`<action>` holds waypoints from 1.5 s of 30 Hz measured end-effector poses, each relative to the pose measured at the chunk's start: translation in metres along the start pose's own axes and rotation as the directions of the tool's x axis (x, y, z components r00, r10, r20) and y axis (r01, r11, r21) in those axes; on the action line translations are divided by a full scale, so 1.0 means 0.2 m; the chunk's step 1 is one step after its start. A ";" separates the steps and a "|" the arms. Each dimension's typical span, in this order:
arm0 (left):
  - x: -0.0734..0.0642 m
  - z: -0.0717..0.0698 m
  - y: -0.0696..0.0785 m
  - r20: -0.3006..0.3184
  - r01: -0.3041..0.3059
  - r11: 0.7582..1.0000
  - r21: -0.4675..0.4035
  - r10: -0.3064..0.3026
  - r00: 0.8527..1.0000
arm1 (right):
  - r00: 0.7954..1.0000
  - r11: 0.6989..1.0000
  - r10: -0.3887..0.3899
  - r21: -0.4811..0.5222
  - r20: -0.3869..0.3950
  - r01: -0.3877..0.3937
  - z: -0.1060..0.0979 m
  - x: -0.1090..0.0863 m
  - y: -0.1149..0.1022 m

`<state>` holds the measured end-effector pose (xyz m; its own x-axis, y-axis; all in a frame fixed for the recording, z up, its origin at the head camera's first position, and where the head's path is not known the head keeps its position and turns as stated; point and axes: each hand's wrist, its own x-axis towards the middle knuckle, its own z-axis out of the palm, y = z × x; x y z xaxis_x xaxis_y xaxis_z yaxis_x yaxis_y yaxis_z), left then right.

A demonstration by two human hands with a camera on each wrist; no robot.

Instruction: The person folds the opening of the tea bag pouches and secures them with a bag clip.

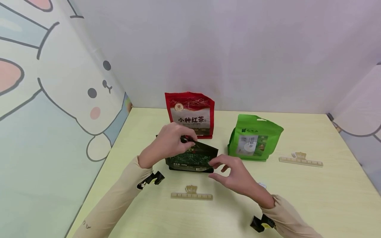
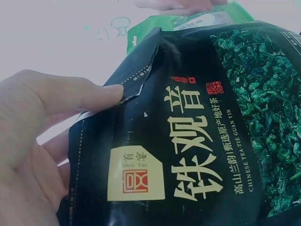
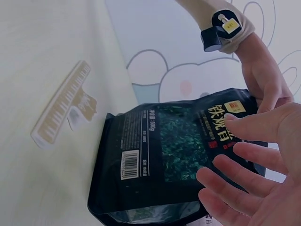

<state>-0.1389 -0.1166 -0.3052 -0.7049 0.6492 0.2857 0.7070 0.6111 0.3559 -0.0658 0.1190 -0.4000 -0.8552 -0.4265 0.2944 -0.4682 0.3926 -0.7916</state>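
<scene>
A black tea bag (image 1: 190,161) with a green leaf picture stands on the table, its top edge partly folded over. My left hand (image 1: 169,140) pinches that top edge; in the left wrist view the thumb presses the folded flap (image 2: 134,82) from the front, with the other fingers behind the bag. My right hand (image 1: 235,173) is beside the bag's right side, fingers loosely bent and spread from the thumb, gripping nothing. In the right wrist view its fingertips overlap the bag's front. A beige clip (image 1: 191,195) with a piano-key pattern lies in front of the bag.
Behind the black bag stands a red tea bag (image 1: 189,110). To the right is a green tea bag (image 1: 253,137), with a second beige clip (image 1: 300,160) lying farther right. A small white thing (image 1: 262,185) shows beside my right wrist. Walls border the table's back and left.
</scene>
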 end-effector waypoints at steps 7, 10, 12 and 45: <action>0.00 0.00 -0.01 -0.001 0.008 1.000 0.002 -0.008 1.000 | 0.999 0.999 -0.044 -0.012 -0.003 0.044 0.05 0.00 0.00; 0.00 0.01 -0.01 0.002 0.009 1.000 -0.005 -0.009 1.000 | 0.999 0.999 -0.047 -0.006 0.001 0.047 0.07 0.00 0.00; -0.01 0.01 -0.01 0.002 0.010 1.000 -0.009 -0.010 1.000 | 0.999 0.999 -0.046 -0.003 0.007 0.046 0.08 0.00 0.01; 0.00 0.01 -0.01 0.013 0.014 1.000 -0.016 -0.014 1.000 | 0.996 0.998 0.033 0.053 0.086 -0.038 0.30 -0.03 0.12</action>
<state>-0.1406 -0.1177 -0.3071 -0.7139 0.6465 0.2690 0.6961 0.6130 0.3737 -0.0588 0.0820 -0.4532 -0.8482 -0.4813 0.2209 -0.4230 0.3649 -0.8294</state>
